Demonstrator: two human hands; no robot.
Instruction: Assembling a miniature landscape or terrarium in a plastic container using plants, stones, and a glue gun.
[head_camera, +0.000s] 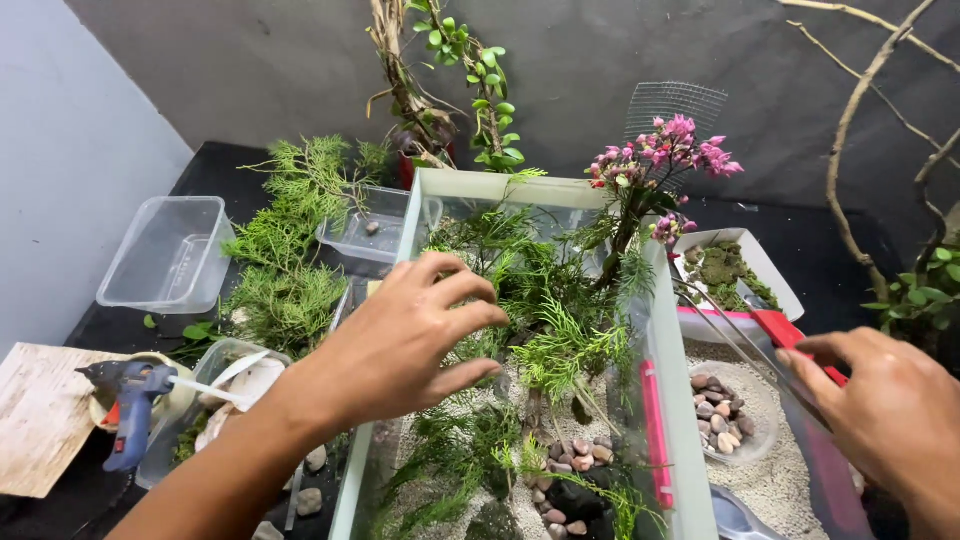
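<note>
A glass tank (520, 187) stands in the middle, filled with white sand, green fern-like sprigs (560, 345), small pebbles (577, 455) and a pink-flowered plant (668, 150) at its far right corner. My left hand (400, 335) hovers over the tank's left side with fingers curled toward the greenery; whether it pinches a sprig I cannot see. My right hand (895, 415) is at the right, gripping long metal tweezers with a red grip (790, 335), whose tips point toward the tank's right wall.
Left of the tank lie loose green cuttings (285, 260), clear plastic tubs (170, 255) and a blue glue gun (130, 395) on a cup. Right of it sit a tray of moss (725, 265), a bowl of pebbles (725, 415) on sand, and bare branches (860, 130).
</note>
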